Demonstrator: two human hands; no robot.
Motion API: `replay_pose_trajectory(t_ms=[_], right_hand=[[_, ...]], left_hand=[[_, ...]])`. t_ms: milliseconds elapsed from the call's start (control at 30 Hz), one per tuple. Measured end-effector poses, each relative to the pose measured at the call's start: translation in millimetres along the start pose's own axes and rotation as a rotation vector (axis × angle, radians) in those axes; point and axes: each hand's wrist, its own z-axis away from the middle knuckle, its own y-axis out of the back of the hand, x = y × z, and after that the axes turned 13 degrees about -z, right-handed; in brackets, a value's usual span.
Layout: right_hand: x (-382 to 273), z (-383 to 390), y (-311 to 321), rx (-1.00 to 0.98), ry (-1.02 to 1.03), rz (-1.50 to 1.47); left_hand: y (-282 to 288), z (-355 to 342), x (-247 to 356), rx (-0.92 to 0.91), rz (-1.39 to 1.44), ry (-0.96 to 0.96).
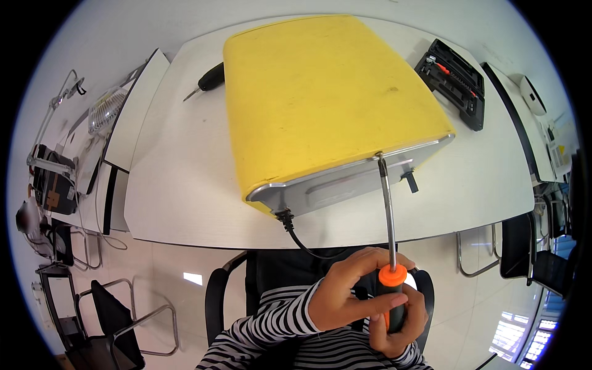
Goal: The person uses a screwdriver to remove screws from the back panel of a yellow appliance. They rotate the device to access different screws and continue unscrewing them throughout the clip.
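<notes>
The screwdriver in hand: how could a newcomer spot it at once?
Find the big yellow case on the white table. From its near edge, follow a metal shaft down to the left hand and right hand. That screwdriver has an orange collar, unlike the black-handled tool lying left of the case.

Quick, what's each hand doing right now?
Left hand: closed on the screwdriver, near the top of its handle.
Right hand: closed around the same handle, lower down.

White table (176,185) mid-frame, yellow-covered appliance (320,92) upper centre, black-handled screwdriver (211,79) upper left, open black case (453,105) upper right
</notes>
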Motion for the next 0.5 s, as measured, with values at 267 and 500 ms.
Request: replay_pose_trajectory(t_ms=[267, 500], right_hand=[[11, 3, 1, 0.03, -0.256, -0.697], [15, 7, 0, -0.49, -0.825, -2.276]], left_hand=[[0, -8, 1, -0.109, 0.345, 0.075], [0, -11, -4, -0.223, 0.52, -0.007]])
